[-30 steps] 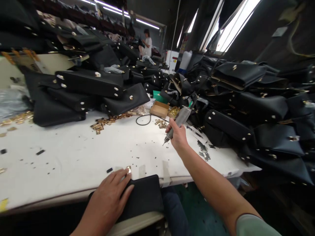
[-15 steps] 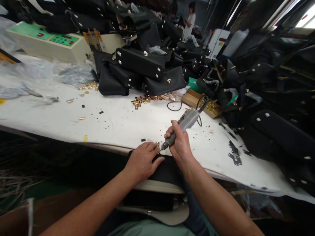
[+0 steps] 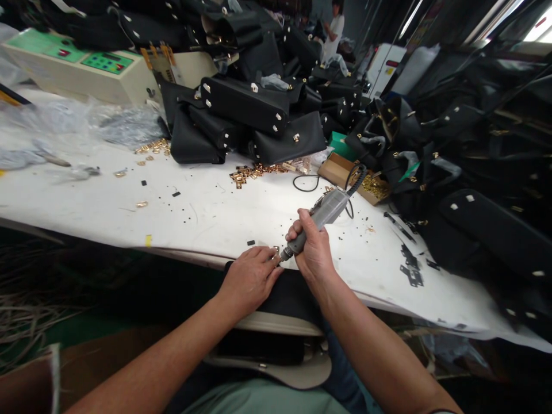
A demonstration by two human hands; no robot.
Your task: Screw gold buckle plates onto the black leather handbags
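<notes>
In the head view my right hand (image 3: 315, 248) is wrapped around a grey electric screwdriver (image 3: 330, 210), tilted with its tip down to the left. That tip meets a small metal fitting (image 3: 275, 249) at the edge of a black bag (image 3: 297, 293) on my lap, against the table's front edge. My left hand (image 3: 250, 279) presses on the bag edge, its fingertips and thumb drawn together at the fitting beside the tip. The fingers hide most of the fitting, and any screw there is too small to make out. The bag's pale-lined flap (image 3: 297, 374) hangs below.
Black bags (image 3: 245, 103) are heaped along the back of the white table (image 3: 207, 215). Gold fittings (image 3: 245, 174) lie before them. A cardboard box (image 3: 338, 169) of small gold parts stands right of centre, near black plates (image 3: 411, 267). A control box (image 3: 73, 72) sits back left; a person (image 3: 334, 31) stands far off.
My left thumb has moved up toward the fingertips and the screwdriver's tip. The screwdriver stays at the fitting in my right hand. The view has shifted slightly.
</notes>
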